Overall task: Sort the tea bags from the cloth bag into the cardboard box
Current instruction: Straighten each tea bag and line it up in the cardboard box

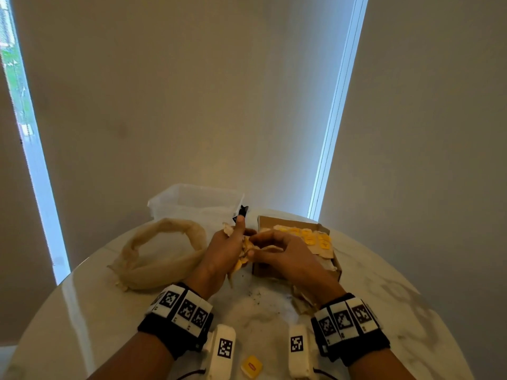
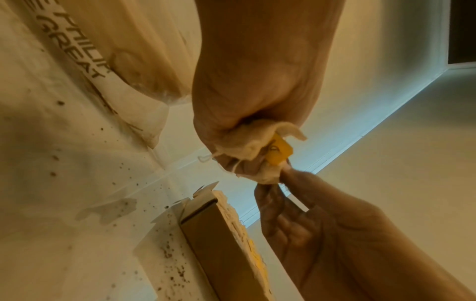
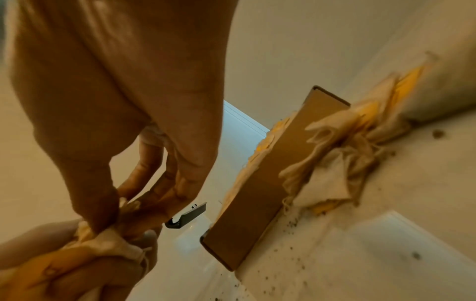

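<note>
My left hand [image 1: 229, 249] grips a crumpled bunch of tea bags [image 1: 243, 255] with yellow tags, just left of the cardboard box [image 1: 336, 272]. In the left wrist view the bunch [image 2: 247, 142] bulges out of the fist [image 2: 244, 114], a yellow tag [image 2: 279, 150] sticking out. My right hand [image 1: 256, 249] pinches one tea bag at the edge of the bunch with thumb and fingertips [image 3: 103, 226]. The box [image 3: 268, 183] holds rows of yellow-tagged tea bags [image 1: 312, 237]. The beige cloth bag [image 1: 164, 256] lies limp on the table to the left.
More tea bags lie piled [image 3: 332, 163] against the box's near side, under my right wrist. A clear plastic tub [image 1: 192, 204] stands behind the cloth bag, a black clip [image 1: 242, 211] beside it. A loose yellow tag [image 1: 251, 366] and tea crumbs [image 1: 256, 294] lie on the round marble table [image 1: 397, 311].
</note>
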Demonstrator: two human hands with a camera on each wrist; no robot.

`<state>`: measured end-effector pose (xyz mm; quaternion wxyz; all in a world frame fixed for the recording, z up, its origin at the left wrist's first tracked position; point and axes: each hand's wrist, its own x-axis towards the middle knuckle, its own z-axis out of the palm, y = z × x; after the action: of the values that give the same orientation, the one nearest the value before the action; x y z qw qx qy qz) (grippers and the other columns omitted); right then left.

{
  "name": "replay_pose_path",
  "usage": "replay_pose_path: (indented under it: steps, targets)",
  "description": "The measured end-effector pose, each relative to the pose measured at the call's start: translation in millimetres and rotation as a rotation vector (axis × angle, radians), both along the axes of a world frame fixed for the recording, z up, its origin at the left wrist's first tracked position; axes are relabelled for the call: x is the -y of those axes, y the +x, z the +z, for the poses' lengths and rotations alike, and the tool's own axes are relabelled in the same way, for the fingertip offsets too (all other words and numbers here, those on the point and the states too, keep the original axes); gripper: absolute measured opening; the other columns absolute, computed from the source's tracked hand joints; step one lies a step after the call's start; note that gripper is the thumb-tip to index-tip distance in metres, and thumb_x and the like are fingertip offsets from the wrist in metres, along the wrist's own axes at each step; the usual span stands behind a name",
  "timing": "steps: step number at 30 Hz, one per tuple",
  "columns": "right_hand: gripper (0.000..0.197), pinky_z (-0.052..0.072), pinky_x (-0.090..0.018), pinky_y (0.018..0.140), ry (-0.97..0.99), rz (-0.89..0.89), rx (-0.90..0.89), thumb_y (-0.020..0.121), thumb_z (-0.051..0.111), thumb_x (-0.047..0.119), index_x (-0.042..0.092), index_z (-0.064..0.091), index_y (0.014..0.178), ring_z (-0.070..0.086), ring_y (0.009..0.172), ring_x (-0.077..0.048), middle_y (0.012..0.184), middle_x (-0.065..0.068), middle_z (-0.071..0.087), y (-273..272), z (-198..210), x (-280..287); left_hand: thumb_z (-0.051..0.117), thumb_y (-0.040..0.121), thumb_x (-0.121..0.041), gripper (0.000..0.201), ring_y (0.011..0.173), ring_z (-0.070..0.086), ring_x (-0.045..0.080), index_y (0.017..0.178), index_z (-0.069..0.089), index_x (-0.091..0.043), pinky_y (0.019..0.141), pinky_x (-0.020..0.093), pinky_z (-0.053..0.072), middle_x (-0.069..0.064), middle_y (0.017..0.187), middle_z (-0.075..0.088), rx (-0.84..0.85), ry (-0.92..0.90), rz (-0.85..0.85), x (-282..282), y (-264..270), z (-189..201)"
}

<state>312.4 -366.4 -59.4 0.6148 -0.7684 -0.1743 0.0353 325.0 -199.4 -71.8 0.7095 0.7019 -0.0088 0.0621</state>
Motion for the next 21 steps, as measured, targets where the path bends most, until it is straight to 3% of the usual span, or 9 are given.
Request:
replay_pose_path:
  steps: [3, 7, 9, 11, 13, 16, 18, 21]
  targets:
    - [0.024, 0.065, -0.044, 0.092, 0.047, -0.062, 0.01, 0.092, 0.083, 0.015, 0.022, 0.079, 0.114, 0.078, 0.1, -0.018, 0.108, 0.003, 0.081, 4.2, -5.4, 3.1, 0.05, 0.106, -0.055, 0.047, 0.085, 0.079, 0.02, 0.106, 0.079, -0.019, 0.075, 0.037, 0.066, 0.003, 0.089, 0.082, 0.009, 0.026, 0.016, -1.1, 0.2, -5.0]
    - [0.024, 0.064, -0.044, 0.095, 0.142, -0.071, -0.039, 0.095, 0.078, 0.012, 0.018, 0.077, 0.118, 0.078, 0.102, -0.021, 0.108, -0.002, 0.081, 6.1, -12.0, 5.2, 0.057, 0.104, -0.053, 0.039, 0.086, 0.078, 0.021, 0.096, 0.079, -0.022, 0.081, 0.04, 0.066, 0.001, 0.086, 0.081, 0.053, 0.067, 0.066, -3.1, -0.9, -8.9]
    - [0.024, 0.063, -0.043, 0.095, 0.192, -0.068, -0.078, 0.097, 0.076, 0.016, 0.018, 0.075, 0.121, 0.078, 0.104, -0.022, 0.11, -0.003, 0.081, 7.3, -14.5, 4.5, 0.057, 0.105, -0.051, 0.036, 0.084, 0.077, 0.017, 0.092, 0.078, -0.025, 0.076, 0.033, 0.065, -0.003, 0.082, 0.08, 0.087, 0.111, 0.083, -5.2, -2.0, -8.9]
    - [0.027, 0.062, -0.045, 0.098, 0.232, -0.066, -0.103, 0.097, 0.077, 0.026, 0.019, 0.074, 0.124, 0.078, 0.106, -0.021, 0.112, -0.002, 0.081, 8.2, -15.7, 2.9, 0.056, 0.106, -0.048, 0.033, 0.076, 0.073, 0.008, 0.089, 0.075, -0.027, 0.063, 0.02, 0.058, -0.009, 0.073, 0.077, 0.098, 0.143, 0.073, -6.6, -4.4, -8.4]
    - [0.031, 0.061, -0.048, 0.099, 0.234, -0.062, -0.108, 0.094, 0.08, 0.032, 0.02, 0.074, 0.123, 0.078, 0.106, -0.022, 0.112, -0.002, 0.081, 7.5, -16.9, 0.1, 0.055, 0.107, -0.046, 0.032, 0.071, 0.073, 0.004, 0.088, 0.073, -0.027, 0.06, 0.016, 0.054, -0.011, 0.071, 0.076, 0.113, 0.173, 0.037, -6.6, -5.3, -10.0]
    - [0.029, 0.063, -0.049, 0.095, 0.172, -0.055, -0.107, 0.092, 0.083, 0.02, 0.021, 0.075, 0.12, 0.078, 0.104, -0.023, 0.111, -0.004, 0.081, 7.5, -21.3, -1.8, 0.055, 0.107, -0.046, 0.029, 0.081, 0.073, 0.008, 0.09, 0.072, -0.029, 0.074, 0.025, 0.059, -0.007, 0.083, 0.077, 0.136, 0.271, 0.021, -7.2, -2.0, -11.8]
    - [0.028, 0.064, -0.047, 0.094, 0.175, -0.076, -0.098, 0.092, 0.082, 0.013, 0.02, 0.076, 0.119, 0.079, 0.102, -0.024, 0.11, -0.005, 0.081, 9.5, -23.8, 0.8, 0.056, 0.106, -0.046, 0.029, 0.078, 0.072, 0.007, 0.088, 0.072, -0.029, 0.077, 0.03, 0.06, -0.007, 0.081, 0.076, 0.136, 0.294, 0.035, -8.7, 1.4, -13.1]
    - [0.026, 0.064, -0.039, 0.093, 0.22, -0.15, -0.049, 0.093, 0.081, 0.012, 0.02, 0.076, 0.117, 0.078, 0.104, -0.02, 0.108, -0.001, 0.082, 13.4, -24.4, 8.1, 0.059, 0.104, -0.049, 0.033, 0.059, 0.069, -0.002, 0.088, 0.076, -0.027, 0.056, 0.016, 0.055, -0.012, 0.068, 0.075, 0.12, 0.26, 0.056, -12.1, 1.0, -11.6]
